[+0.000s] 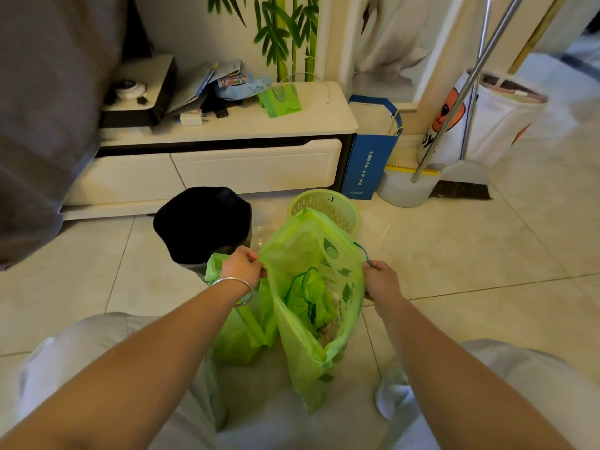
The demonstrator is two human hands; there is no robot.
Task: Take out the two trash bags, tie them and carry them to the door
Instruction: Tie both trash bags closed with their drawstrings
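knees: nearest, at 6 o'clock.
open bag: centre, on floor, mouth spread.
left hand: pinching rim at 9.
right hand: pinching drawstring at 3.
second bag: touching at 8.
advice: pull both cords evenly, then knot.

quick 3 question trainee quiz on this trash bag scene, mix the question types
1. True or false: the open green trash bag is already tied shut.
2. Multiple choice: what does the right hand pinch? A) the broom handle B) the bag's blue-green drawstring C) the blue paper bag
3. Short answer: where does the second green bag lie relative to the open one?

Key
1. False: its mouth is held wide open, with crumpled waste visible inside.
2. B: the drawstring runs up from that hand, while the left hand pinches the opposite rim.
3. On the floor to its left, under the left wrist, in front of the black-lined bin.
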